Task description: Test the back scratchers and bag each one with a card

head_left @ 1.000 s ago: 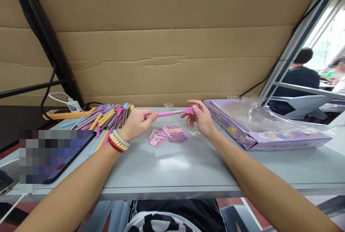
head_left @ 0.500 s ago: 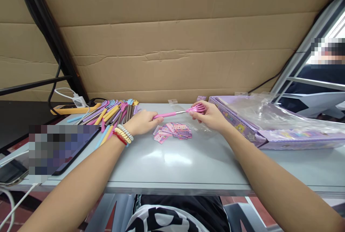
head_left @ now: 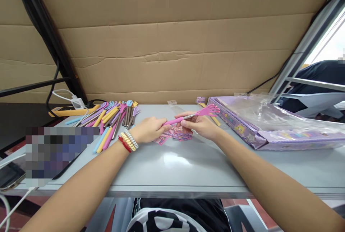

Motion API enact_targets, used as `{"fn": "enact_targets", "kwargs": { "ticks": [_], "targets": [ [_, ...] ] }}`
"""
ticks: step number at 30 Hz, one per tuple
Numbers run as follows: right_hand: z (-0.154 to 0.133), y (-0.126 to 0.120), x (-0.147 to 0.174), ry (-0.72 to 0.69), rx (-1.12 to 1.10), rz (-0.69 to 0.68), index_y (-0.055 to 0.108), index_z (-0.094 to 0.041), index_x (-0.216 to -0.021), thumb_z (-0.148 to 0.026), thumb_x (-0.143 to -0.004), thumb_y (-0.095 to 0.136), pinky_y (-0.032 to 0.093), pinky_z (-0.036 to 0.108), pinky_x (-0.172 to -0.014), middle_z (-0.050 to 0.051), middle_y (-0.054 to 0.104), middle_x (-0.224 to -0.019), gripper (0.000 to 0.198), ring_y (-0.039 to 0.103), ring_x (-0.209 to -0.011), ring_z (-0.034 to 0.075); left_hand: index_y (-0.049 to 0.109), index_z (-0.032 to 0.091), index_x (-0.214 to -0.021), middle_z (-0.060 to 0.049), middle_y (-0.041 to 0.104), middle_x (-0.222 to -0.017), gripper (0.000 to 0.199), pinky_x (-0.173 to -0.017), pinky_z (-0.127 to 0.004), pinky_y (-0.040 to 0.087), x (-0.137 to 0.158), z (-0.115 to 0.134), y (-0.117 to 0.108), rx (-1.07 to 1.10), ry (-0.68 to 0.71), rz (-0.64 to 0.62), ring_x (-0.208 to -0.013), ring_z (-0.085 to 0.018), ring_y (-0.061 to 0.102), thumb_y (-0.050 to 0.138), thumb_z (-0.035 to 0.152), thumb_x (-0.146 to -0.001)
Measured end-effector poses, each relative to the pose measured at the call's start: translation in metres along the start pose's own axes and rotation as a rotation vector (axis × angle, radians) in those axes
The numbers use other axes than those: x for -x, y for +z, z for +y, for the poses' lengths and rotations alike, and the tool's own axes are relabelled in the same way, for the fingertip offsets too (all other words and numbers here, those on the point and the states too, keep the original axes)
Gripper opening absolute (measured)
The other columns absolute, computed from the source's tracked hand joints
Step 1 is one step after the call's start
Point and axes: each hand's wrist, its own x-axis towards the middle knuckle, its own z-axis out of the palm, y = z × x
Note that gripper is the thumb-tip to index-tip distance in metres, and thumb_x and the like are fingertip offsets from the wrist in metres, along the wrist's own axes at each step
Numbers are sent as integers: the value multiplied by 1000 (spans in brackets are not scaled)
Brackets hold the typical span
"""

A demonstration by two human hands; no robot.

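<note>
A pink back scratcher (head_left: 209, 110) with a claw-shaped head and a short metal shaft is held level above the table. My left hand (head_left: 151, 128), with bracelets at the wrist, is closed around the end of its pink handle. My right hand (head_left: 201, 126) pinches it where handle and metal shaft meet; the claw head sticks out past the fingers to the right. Below both hands lies a loose pile of small pink printed cards (head_left: 180, 134), partly covered by them. A yellow stick-like piece (head_left: 215, 120) shows behind my right hand, mostly hidden.
Left on the table (head_left: 210, 174) is a heap of colourful back scratchers (head_left: 110, 117). A tablet-like device (head_left: 63, 169), blurred out, sits in front of it. At right stands a purple box (head_left: 237, 129) with clear plastic (head_left: 265, 108) over it. Cardboard (head_left: 172, 38) forms the back wall.
My right hand has shifted from the claw head down to the shaft, leaving the head uncovered. My left hand has moved slightly right and nearer. The yellow piece has come into view.
</note>
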Motion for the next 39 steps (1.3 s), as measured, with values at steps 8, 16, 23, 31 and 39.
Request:
{"fn": "enact_targets", "kwargs": {
  "ticks": [8,16,23,31,39],
  "targets": [
    [1,-6,-7,-40,-156,187,64,-15,-99,-39,-71,72,39,23,-39,3,66,-72,37,56,-50,11,55,20,-109,-6,65,-97,47,-72,-31,43,-2,-12,2,99,-23,167,-84,-20,59,35,57,-89],
    [-14,-27,-4,19,-287,522,59,-18,-101,-35,-79,61,40,21,-35,11,69,-96,28,63,-56,14,61,16,-97,-10,64,-98,38,-81,-35,45,-3,-37,5,-18,-149,66,-90,-23,59,39,45,-86],
    [-14,-30,-5,34,-246,501,54,-19,-100,-48,-80,57,40,23,-36,13,69,-105,35,65,-59,16,63,18,-93,-9,66,-97,34,-78,-32,45,-6,-32,7,-27,-129,-30,-88,-22,61,36,37,-87],
    [-12,-25,-7,29,-200,524,59,-16,-96,-44,-81,60,39,21,-36,13,69,-93,32,62,-56,14,64,17,-98,-10,66,-104,37,-83,-31,45,-5,-36,4,-55,-152,-36,-94,-21,61,30,28,-88],
    [-7,-26,-8,-71,-20,599,61,-15,-85,-46,-68,72,38,19,-37,6,66,-73,37,58,-54,11,63,17,-97,-10,66,-103,34,-83,-32,45,-3,-39,3,-69,-143,-72,-92,-22,61,32,25,-85]
  ]
}}
